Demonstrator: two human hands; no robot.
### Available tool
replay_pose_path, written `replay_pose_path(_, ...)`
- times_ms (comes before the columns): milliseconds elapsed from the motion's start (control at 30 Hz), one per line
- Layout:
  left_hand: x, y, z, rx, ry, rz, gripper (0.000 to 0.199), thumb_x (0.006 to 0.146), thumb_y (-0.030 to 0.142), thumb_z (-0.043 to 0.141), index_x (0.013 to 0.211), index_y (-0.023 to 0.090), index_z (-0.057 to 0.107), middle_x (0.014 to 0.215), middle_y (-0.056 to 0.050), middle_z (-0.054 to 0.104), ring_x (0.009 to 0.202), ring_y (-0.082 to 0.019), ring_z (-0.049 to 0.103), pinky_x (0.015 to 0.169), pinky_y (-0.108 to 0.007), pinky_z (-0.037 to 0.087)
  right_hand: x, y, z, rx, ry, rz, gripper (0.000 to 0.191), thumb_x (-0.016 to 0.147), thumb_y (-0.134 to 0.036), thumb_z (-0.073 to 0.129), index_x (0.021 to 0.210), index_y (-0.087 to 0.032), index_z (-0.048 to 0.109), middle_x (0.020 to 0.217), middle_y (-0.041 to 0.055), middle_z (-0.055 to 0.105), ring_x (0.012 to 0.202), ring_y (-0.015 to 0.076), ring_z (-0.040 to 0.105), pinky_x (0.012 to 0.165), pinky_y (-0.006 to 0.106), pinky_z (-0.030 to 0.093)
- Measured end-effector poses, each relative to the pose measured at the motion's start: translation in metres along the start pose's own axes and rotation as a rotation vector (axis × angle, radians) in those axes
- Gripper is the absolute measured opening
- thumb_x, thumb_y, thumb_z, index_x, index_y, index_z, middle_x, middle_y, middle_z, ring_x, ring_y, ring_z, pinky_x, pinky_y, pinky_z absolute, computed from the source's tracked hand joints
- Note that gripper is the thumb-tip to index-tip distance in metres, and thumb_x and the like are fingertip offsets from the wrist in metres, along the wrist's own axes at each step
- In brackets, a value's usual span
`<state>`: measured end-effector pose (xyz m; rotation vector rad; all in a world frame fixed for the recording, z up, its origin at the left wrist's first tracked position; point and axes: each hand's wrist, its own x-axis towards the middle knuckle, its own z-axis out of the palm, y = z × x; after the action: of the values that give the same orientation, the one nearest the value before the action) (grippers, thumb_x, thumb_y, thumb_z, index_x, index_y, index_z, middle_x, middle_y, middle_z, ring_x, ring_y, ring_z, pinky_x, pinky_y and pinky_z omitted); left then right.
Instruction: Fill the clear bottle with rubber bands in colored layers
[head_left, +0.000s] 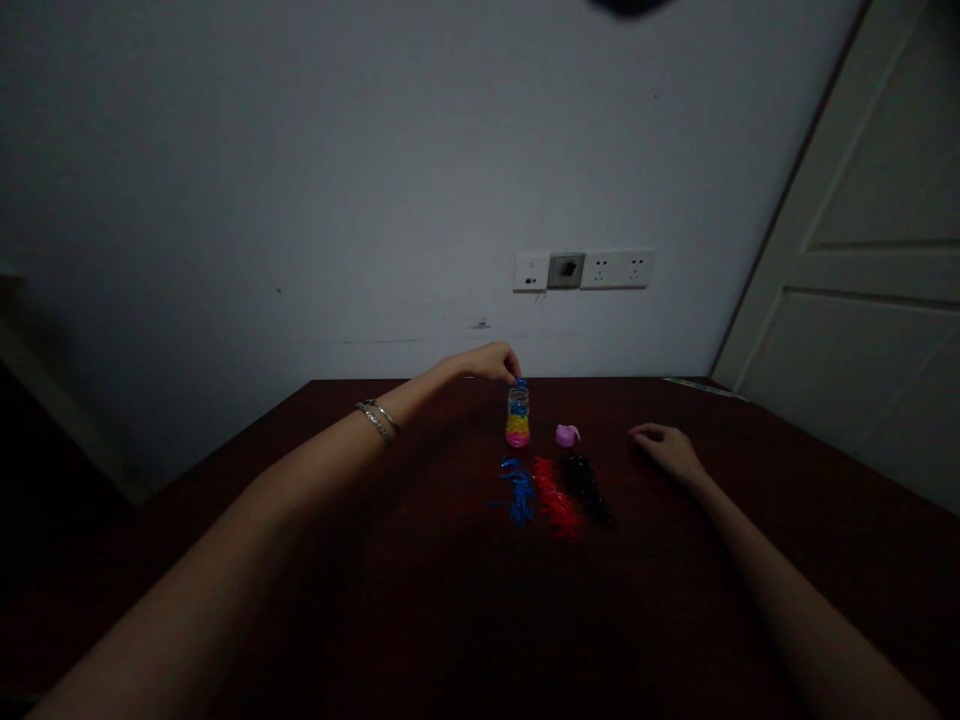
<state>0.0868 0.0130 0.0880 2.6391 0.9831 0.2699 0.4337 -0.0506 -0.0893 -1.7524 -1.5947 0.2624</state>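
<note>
A small clear bottle [518, 418] stands upright on the dark table, with pink, yellow and blue layers inside. Over its mouth my left hand [495, 361] pinches some small blue pieces [520, 382]. A pink lid [567, 435] lies just right of the bottle. Nearer to me are three piles side by side: blue strips [520, 491], red strips [556, 500] and black strips [587, 488]. My right hand [667, 448] rests on the table to the right of the lid, its fingers curled; whether it holds anything is hidden.
The dark red-brown table [450, 610] reaches back to a pale wall [390, 190] with a row of sockets [616, 269]. A white panelled door [877, 270] stands at the right. Some dark thing shows at the top edge.
</note>
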Motion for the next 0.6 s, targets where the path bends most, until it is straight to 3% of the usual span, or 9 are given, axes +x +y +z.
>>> replay_pose_path(600, 0.0079, -0.0006, 0.0042, 0.015, -0.044, -0.001, 0.024, 0.060, 0.015, 0.064, 0.082, 0.011, 0.072, 0.072, -0.004, 0.067, 0.061, -0.011, 0.052, 0.062, -0.023, 0.039, -0.0013, -0.0027, -0.0008, 0.014, -0.018, 0.011, 0.027, 0.067, -0.031, 0.051, 0.081, -0.017, 0.069, 0.080, 0.0061, 0.070, 0.080, 0.0218, 0.063, 0.070, 0.028, 0.045)
